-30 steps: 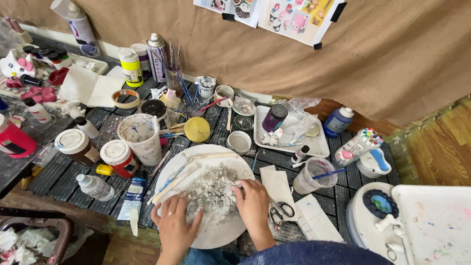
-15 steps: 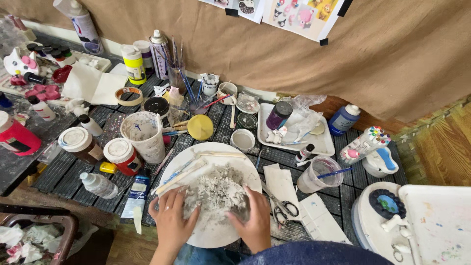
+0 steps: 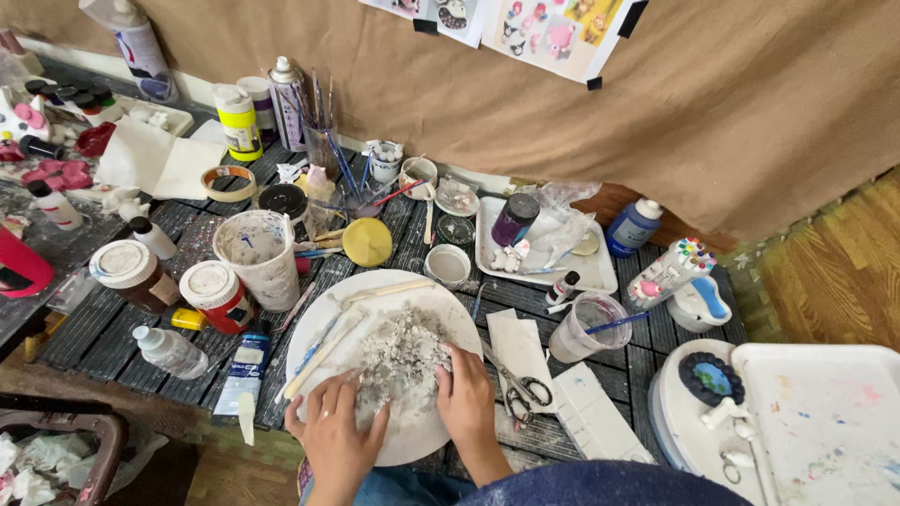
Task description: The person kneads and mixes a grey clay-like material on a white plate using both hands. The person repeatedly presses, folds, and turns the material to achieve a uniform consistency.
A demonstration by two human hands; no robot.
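A mound of grey crumbly clay (image 3: 401, 354) is seen heaped near the middle of a round white plate (image 3: 448, 302), which is set on a dark slatted table (image 3: 112, 323) crowded with craft supplies. The clay is pressed from both sides: the left hand (image 3: 337, 431) is laid at its lower left edge with fingers (image 3: 330, 392) spread and slightly curled into the crumbs, while the right hand (image 3: 466, 394) is cupped against its right edge, fingers (image 3: 448, 361) bent and close together. Nothing is gripped by either hand. Several pale wooden sticks (image 3: 330, 335) are laid across the plate's left half, just beside the clay. Scissors (image 3: 521, 386) are seen on a strip of white paper just right of the plate. A paint-smeared white cup (image 3: 255, 255) and a red-bodied jar with a white lid (image 3: 217, 292) are placed to the plate's upper left, with a yellow round sponge (image 3: 367, 241) above it. A clear plastic cup (image 3: 586, 323) holding a blue-handled brush is stood further right, well apart from the clay
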